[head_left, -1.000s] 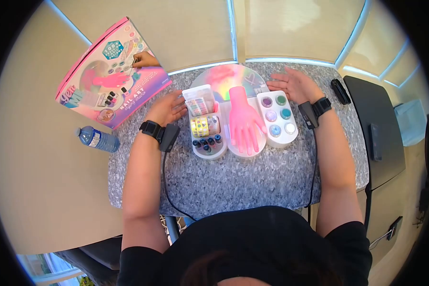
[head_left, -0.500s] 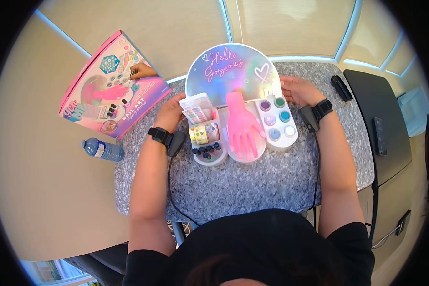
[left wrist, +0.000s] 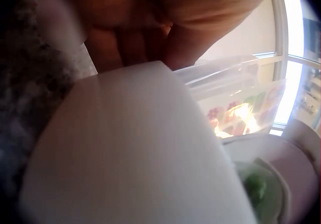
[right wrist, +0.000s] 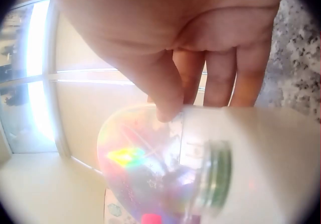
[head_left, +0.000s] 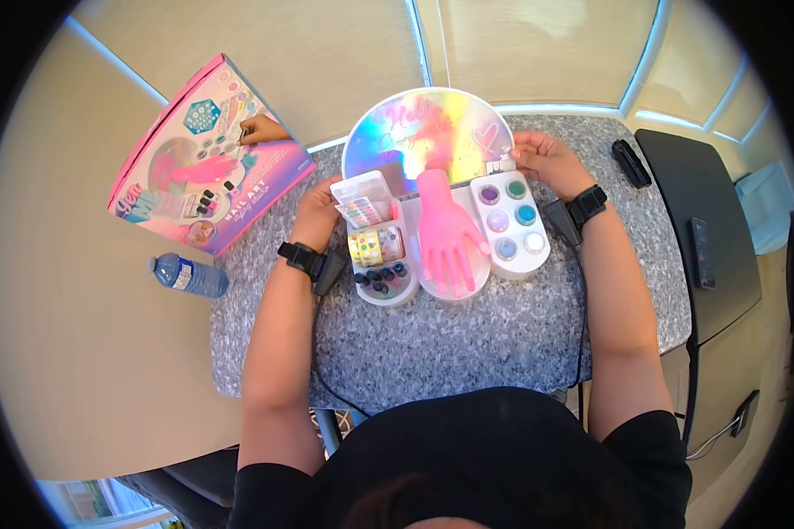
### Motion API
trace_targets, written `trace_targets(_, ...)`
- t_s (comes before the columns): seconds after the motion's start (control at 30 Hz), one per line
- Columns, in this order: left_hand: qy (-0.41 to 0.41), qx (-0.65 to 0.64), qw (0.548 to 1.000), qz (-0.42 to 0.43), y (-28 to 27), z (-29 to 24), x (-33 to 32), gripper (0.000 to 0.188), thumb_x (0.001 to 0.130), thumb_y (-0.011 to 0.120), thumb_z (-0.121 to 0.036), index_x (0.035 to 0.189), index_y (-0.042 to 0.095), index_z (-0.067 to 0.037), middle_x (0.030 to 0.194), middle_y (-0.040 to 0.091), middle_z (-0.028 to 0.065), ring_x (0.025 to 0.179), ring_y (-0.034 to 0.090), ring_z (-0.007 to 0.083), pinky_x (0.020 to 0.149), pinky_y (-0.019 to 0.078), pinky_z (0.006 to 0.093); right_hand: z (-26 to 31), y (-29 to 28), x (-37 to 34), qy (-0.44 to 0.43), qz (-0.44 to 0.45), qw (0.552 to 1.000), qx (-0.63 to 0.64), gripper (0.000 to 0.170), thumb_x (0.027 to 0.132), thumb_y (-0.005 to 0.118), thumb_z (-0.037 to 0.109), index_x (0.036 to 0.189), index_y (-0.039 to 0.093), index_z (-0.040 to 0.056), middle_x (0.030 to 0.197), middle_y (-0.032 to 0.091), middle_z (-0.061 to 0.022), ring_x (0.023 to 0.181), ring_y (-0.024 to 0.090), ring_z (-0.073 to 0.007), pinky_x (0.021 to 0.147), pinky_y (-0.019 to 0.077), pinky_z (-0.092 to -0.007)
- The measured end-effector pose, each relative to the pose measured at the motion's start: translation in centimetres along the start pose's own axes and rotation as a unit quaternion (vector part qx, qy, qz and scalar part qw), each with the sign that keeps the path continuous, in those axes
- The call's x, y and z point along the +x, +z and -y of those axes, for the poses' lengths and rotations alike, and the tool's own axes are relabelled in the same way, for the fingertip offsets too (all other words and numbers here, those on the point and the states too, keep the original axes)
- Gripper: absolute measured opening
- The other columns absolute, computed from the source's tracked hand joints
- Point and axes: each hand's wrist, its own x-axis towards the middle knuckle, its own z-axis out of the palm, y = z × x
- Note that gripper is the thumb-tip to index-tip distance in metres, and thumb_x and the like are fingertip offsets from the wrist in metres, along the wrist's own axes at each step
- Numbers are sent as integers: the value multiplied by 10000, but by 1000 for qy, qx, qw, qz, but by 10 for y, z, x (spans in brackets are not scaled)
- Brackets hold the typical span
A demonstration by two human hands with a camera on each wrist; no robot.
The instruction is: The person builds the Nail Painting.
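Note:
A white nail art stand (head_left: 454, 294) sits on the stone-patterned tabletop, with a shiny rainbow backboard (head_left: 370, 132) upright at its rear. A pink model hand (head_left: 450, 231) lies fingers forward in its middle. Its left section holds sticker sheets (head_left: 362, 212), patterned tape rolls (head_left: 366, 249) and dark-capped polish bottles (head_left: 379, 277); its right section holds glitter pots (head_left: 498, 220). My left hand (head_left: 319, 216) grips the stand's rear left corner, fingers behind the white side wall (left wrist: 125, 143). My right hand (head_left: 551, 163) holds the rear right corner, thumb (right wrist: 170, 108) at the top edge, fingers behind.
A printed nail art box (head_left: 207, 150) stands at the left rear, with a water bottle (head_left: 190, 275) lying in front of it. A black case (head_left: 631, 164) lies at the right rear. Beyond the table's right edge is a dark surface with a phone (head_left: 702, 251).
Both hands have come in to the stand's rear corners and taken hold. The backboard, tilted far back at first, rose more upright and now leans back slightly.

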Motion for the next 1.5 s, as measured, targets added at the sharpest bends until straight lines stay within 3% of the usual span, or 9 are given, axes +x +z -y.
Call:
trace_targets(0.23, -47, 75, 996, 27, -32, 26, 3, 306, 1077, 651, -16, 1369, 743, -18, 1299, 805, 109, 1137, 784, 197, 966, 634, 349, -8, -19, -4, 64, 62, 996, -20, 324, 1104, 764, 237, 1384, 717, 80, 1170, 788, 12, 1004, 739, -81, 902, 601, -271)
trace_targets(0.33, -3, 71, 997, 31, -25, 24, -3, 289, 1093, 647, -61, 1355, 770, -52, 1146, 825, 16, 875, 683, 53, 737, 498, 225, 0, -16, -10, 35, 47, 998, -24, 321, 1100, 773, 264, 1355, 737, 72, 1143, 796, 14, 993, 733, -75, 894, 592, -275)
trace_targets(0.6, -3, 112, 992, 58, -28, 16, -8, 305, 1090, 664, -51, 1378, 765, -32, 1308, 803, 65, 1165, 750, 159, 1045, 584, 344, 5, -17, -10, 24, 79, 993, -82, 230, 1079, 799, 212, 1244, 783, 52, 1118, 803, 13, 973, 719, -68, 889, 574, -257)
trace_targets(0.93, -44, 136, 987, 74, -25, -5, -12, 333, 1108, 594, -59, 1374, 794, -74, 1185, 808, 4, 1055, 720, 99, 956, 571, 298, 7, -20, -10, 57, 66, 987, -133, 209, 1070, 808, 212, 1203, 789, 52, 1014, 781, 51, 898, 687, -54, 841, 556, -244)
trace_targets(1.03, -55, 227, 965, 116, -27, -11, -16, 431, 1131, 584, -92, 1555, 661, -68, 1277, 784, 45, 1153, 725, 138, 1032, 581, 334, 10, -17, -16, 52, 81, 980, -173, 306, 1094, 775, 231, 1345, 763, 56, 1153, 797, 4, 1022, 709, -79, 937, 567, -276)
trace_targets(1.1, -80, 47, 996, 4, -9, -21, -41, 603, 1155, 577, -148, 1730, 415, -65, 1426, 737, 148, 1297, 719, 236, 1124, 573, 393, 20, 5, -42, -30, 39, 989, -140, 467, 1141, 698, 331, 1525, 675, 67, 1364, 772, -76, 1233, 707, -144, 1093, 548, -336)
trace_targets(1.2, -139, -6, 990, -36, -21, -28, -68, 757, 1179, 580, -263, 1792, 193, -48, 1539, 664, 254, 1411, 674, 349, 1184, 550, 449, 34, 17, -80, 58, -62, 994, -70, 585, 1171, 614, 426, 1638, 576, 77, 1521, 703, -142, 1411, 649, -218, 1211, 493, -392)
trace_targets(1.23, -152, 10, 988, -24, -26, -32, -84, 751, 1203, 530, -370, 1783, 201, -25, 1570, 630, 304, 1436, 656, 400, 1194, 544, 472, 40, 25, -91, 77, -93, 990, -71, 584, 1191, 541, 459, 1584, 605, 31, 1528, 699, -173, 1406, 668, -260, 1213, 498, -455)
trace_targets(1.5, -190, -93, 977, 6, 2, -58, -138, 756, 1221, 404, -513, 1761, 251, -7, 1625, 568, 314, 1495, 597, 411, 1260, 485, 534, 50, 30, -144, 165, -23, 985, -33, 652, 1184, 515, 488, 1565, 594, -35, 1469, 731, -206, 1348, 712, -282, 1173, 546, -432)
